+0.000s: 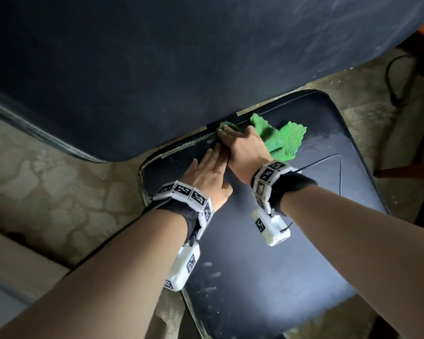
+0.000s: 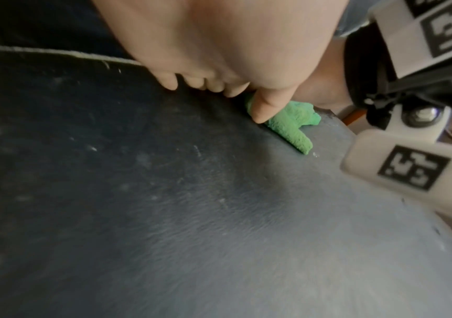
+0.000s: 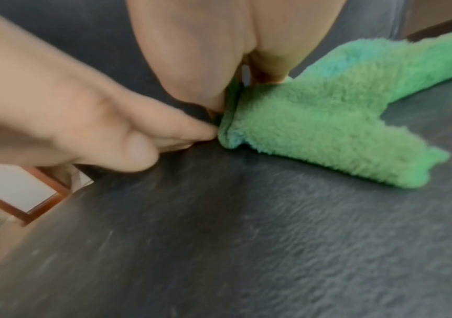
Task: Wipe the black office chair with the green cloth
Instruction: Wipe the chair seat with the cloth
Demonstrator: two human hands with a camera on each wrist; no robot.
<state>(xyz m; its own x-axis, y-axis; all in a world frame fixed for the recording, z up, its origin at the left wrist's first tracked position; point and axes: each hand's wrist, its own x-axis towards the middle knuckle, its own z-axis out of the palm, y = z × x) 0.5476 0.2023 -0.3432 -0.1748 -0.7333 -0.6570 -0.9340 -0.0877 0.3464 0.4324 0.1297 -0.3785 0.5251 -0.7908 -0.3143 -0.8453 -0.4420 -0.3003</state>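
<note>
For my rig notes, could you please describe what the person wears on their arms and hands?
Both forearms are bare, no sleeves or gloves. The left hand and right hand each have a black wrist wrap, a band of white blocks printed with black square markers, and a white camera housing beneath the wrist.

The black leather office chair seat (image 1: 267, 253) lies in front of its backrest (image 1: 157, 69). At the seat's rear edge, below the backrest, the fluffy green cloth (image 1: 279, 138) lies under the right hand (image 1: 242, 145). The left hand (image 1: 206, 174) rests on the seat just left of it, over patterned carpet (image 1: 59, 192).
</note>
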